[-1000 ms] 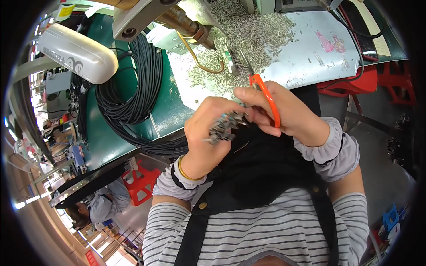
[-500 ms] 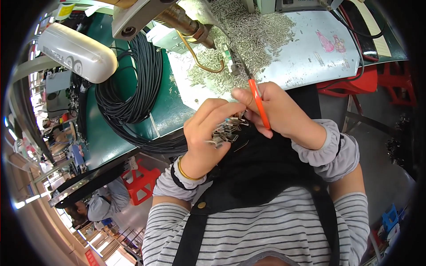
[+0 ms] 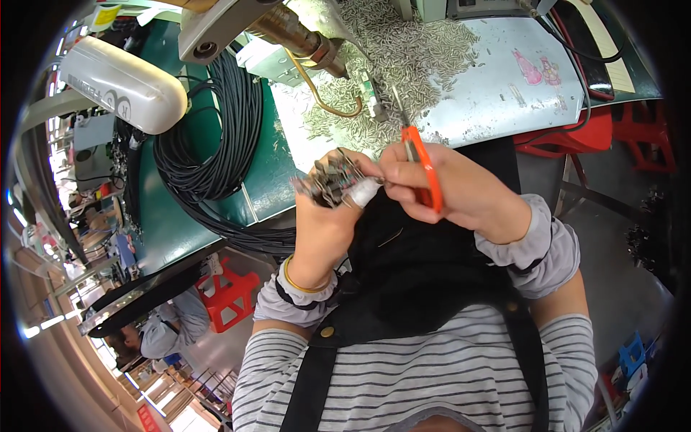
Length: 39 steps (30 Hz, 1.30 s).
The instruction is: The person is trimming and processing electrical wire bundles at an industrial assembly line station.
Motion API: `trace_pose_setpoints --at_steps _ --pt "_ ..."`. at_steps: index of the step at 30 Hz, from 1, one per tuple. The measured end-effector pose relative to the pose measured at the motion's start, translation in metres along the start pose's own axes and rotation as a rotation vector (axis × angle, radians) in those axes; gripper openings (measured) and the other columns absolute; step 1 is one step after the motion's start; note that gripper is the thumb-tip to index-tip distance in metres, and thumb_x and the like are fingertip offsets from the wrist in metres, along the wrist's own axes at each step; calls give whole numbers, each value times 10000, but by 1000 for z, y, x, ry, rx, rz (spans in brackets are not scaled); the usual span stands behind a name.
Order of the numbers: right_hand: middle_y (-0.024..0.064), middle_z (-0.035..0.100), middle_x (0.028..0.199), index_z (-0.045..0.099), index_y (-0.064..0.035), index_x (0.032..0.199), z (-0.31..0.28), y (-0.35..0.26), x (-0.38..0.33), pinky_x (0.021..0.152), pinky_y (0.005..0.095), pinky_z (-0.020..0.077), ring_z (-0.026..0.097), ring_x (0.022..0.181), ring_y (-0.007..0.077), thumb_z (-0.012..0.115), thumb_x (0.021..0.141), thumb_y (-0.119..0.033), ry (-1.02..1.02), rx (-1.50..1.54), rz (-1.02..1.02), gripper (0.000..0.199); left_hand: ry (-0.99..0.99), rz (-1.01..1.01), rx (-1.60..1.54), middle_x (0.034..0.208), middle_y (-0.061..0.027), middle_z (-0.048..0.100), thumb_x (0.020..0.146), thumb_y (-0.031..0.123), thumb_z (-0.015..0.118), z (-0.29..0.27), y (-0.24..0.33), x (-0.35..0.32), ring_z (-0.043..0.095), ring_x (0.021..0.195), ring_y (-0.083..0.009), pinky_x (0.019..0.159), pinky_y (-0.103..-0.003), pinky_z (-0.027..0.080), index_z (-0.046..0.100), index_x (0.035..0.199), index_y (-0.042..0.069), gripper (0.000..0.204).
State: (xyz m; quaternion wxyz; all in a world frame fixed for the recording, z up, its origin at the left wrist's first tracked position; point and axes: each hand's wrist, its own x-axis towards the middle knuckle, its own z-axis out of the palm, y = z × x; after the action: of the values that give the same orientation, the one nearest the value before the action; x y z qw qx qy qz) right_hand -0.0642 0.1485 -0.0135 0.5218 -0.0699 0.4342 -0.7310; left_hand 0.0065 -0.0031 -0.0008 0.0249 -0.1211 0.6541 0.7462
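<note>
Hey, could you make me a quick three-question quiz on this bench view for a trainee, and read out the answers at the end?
1. What colour is the handle of the slim hand tool in the right hand?
2. True or false: the coil of black cable lies left of the loose metal pieces on the white board.
3. The left hand holds: (A) a paper sheet, (B) a bunch of small metal parts, (C) a bottle.

Key: 1. Orange. 2. True. 3. B.

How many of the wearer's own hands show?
2: left hand, holding a bunch of small metal parts; right hand, holding an orange-handled tool. Neither is fully hidden; some fingers partly are.
</note>
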Motion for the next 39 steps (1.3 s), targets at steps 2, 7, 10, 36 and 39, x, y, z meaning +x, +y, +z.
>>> trace_pose_setpoints --at_steps 2,7,10,36,39 --pt "10 454 541 531 -35 761 0 6 2 384 220 329 430 409 108 537 851 -211 56 -100 -122 198 19 -120 -185 697 -34 511 790 -9 561 0 1 0 350 434 -30 377 -180 235 526 897 31 119" --pt "31 480 545 577 -71 854 -12 6 4 384 242 356 471 419 171 636 736 -112 402 -1423 -1098 138 -32 -358 -504 683 -27 500 789 9 580 -2 11 5 362 437 -40 374 -185 245 521 903 17 129" --pt "39 494 564 584 -91 891 -14 6 2 393 247 372 487 433 200 663 689 -72 367 -1339 -1123 217 13 -401 -425 680 -23 496 789 17 585 -1 14 2 356 432 -44 369 -186 241 518 905 13 133" --pt "90 451 476 503 2 682 2 26 -15 426 282 384 511 449 98 676 749 -254 449 -1189 -347 316 254 -143 -133 626 16 516 737 -22 629 15 7 -3 394 461 -33 399 -189 259 585 864 -25 134" --pt "89 440 459 498 2 681 1 35 -10 409 287 375 491 416 100 648 778 -233 419 -1050 -339 295 207 -192 -160 605 19 492 757 0 616 10 8 2 376 447 -39 395 -193 258 580 879 -23 129"
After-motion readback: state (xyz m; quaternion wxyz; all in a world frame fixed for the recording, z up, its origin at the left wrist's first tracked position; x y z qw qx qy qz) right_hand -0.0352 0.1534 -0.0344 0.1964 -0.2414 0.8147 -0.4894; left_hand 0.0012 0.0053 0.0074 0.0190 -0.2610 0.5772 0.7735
